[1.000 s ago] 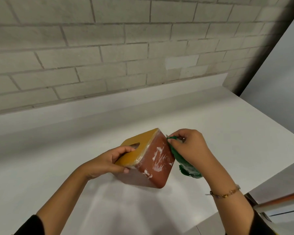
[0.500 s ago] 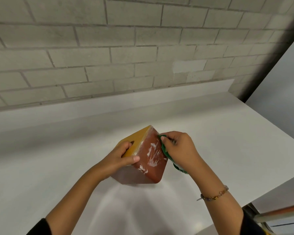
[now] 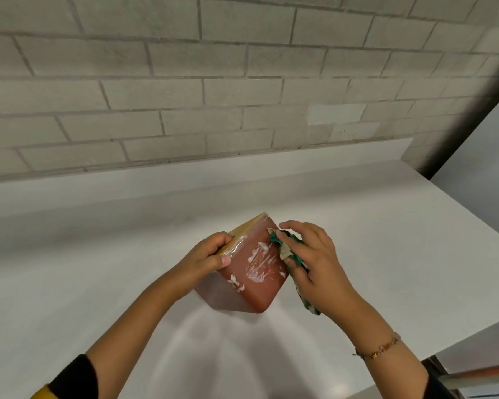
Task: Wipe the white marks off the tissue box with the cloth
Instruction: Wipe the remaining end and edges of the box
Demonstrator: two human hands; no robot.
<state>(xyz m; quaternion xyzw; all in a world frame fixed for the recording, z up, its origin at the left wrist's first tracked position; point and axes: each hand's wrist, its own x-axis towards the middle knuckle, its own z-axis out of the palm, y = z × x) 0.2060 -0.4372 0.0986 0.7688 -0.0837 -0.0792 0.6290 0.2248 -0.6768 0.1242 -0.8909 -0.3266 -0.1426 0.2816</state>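
A cube tissue box [image 3: 251, 286] with a yellow top and reddish-brown sides stands tilted on one lower corner on the white counter. White smears [image 3: 258, 262] streak its brown face toward me. My left hand [image 3: 206, 259] grips the box's top left edge, thumb on the brown face. My right hand [image 3: 314, 260] presses a green cloth [image 3: 283, 244] against the box's right upper edge, fingers spread over it; the cloth's tail hangs below my palm.
The white counter [image 3: 372, 240] runs from a grey brick wall [image 3: 213, 90] at the back to an edge at the right. A white panel [image 3: 484, 156] stands at the far right, and a piece of furniture shows at the bottom right corner.
The box has turned so its yellow top faces further away and the smeared face shows more. My right hand went from pinching the cloth to pressing it with spread fingers on the box.
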